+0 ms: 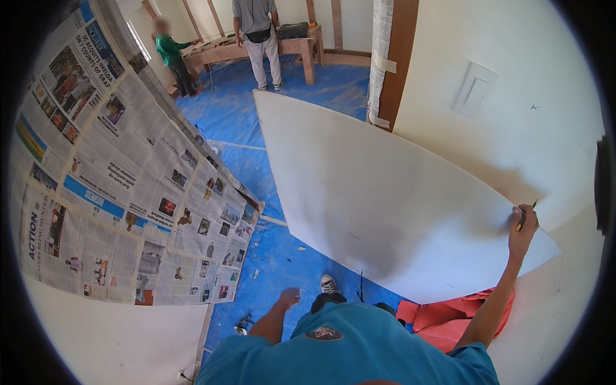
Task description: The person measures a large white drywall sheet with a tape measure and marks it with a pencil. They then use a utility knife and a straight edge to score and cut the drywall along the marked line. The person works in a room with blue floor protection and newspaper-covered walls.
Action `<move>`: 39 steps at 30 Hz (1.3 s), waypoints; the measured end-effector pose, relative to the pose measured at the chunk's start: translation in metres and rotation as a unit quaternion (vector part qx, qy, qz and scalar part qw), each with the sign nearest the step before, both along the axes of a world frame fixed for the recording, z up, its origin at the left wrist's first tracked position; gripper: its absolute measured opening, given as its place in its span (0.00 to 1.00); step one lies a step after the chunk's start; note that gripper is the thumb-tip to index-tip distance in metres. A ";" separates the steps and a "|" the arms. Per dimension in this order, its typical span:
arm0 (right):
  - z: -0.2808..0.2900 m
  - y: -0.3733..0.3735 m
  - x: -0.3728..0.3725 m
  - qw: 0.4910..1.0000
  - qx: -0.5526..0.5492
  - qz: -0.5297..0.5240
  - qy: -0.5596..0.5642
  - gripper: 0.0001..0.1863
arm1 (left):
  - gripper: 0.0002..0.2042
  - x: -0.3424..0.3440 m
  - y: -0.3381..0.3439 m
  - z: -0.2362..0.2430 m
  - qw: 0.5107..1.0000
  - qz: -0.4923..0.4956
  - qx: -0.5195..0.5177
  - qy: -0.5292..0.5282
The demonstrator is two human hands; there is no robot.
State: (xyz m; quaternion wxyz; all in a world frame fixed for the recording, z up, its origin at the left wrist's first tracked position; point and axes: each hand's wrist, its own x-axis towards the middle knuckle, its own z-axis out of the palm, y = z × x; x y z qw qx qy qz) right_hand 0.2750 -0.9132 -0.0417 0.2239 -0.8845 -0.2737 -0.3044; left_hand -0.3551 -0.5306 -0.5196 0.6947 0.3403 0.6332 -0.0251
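Item: one large white board (359,199), flat and smooth-faced, its straight edges bowed by the lens; it stands aslant before you, near the off-white wall (552,70) at your right.

Right hand (523,223): at the board's upper right edge, your fingers closed on a slim pencil (518,227), yellowish, dark-tipped.

Left hand (290,298): low, apart from the board, blurred; you cannot tell whether its fingers are clenched or released.

Underfoot: blue plastic sheeting (333,85), creased and dusty.

Beneath the board's lower right: red pliable material (449,321), folded.

To your left: overlapping newspaper sheets (109,167), matt, taped at the seams.

Right wall: rectangular white switch plate (476,88).

Far end: rough wooden counter (295,47) bearing a dark case (293,30); two people stand beside it.
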 end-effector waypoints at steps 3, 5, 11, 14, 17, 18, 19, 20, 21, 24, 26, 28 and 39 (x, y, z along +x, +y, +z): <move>0.000 0.001 0.000 1.000 0.002 0.007 -0.012 0.10 | 0.21 0.039 0.053 0.014 0.994 -0.007 0.103 -0.044; 0.000 -0.001 -0.001 1.000 0.000 0.004 -0.024 0.09 | 0.21 0.077 0.077 0.040 0.982 0.006 0.174 -0.077; -0.002 0.000 0.002 0.999 0.026 0.019 -0.021 0.09 | 0.22 0.239 0.125 0.260 0.786 -0.033 0.563 -0.254; -0.002 -0.002 0.004 0.999 0.028 0.033 -0.005 0.09 | 0.21 0.303 0.131 0.390 0.620 -0.091 0.733 -0.264; -0.003 -0.003 0.003 0.998 0.041 0.046 0.011 0.10 | 0.24 0.361 0.126 0.473 0.488 -0.127 0.823 -0.261; -0.003 -0.004 0.002 0.999 0.023 0.034 0.006 0.10 | 0.25 0.375 0.123 0.488 0.414 -0.137 0.867 -0.242; -0.003 -0.003 0.002 0.999 0.019 0.029 -0.004 0.10 | 0.27 0.385 0.116 0.495 0.420 -0.148 0.861 -0.246; -0.003 -0.003 0.001 0.999 0.017 0.029 -0.020 0.10 | 0.28 0.397 0.113 0.500 0.419 -0.153 0.858 -0.253; -0.002 -0.003 0.001 1.000 0.010 0.020 -0.017 0.10 | 0.30 0.408 0.112 0.502 0.416 -0.157 0.858 -0.258; -0.001 -0.001 -0.002 1.000 -0.001 0.008 -0.024 0.10 | 0.33 0.419 0.113 0.491 0.404 -0.152 0.863 -0.264; 0.000 0.001 -0.004 0.999 -0.008 -0.005 -0.032 0.10 | 0.34 0.421 0.116 0.481 0.382 -0.146 0.883 -0.231; 0.000 0.002 -0.006 1.000 -0.004 -0.005 -0.023 0.09 | 0.35 0.424 0.123 0.475 0.401 -0.159 0.868 -0.247; -0.008 0.002 -0.001 0.999 0.008 0.000 -0.044 0.11 | 0.35 0.451 0.126 0.455 0.406 -0.071 0.881 -0.234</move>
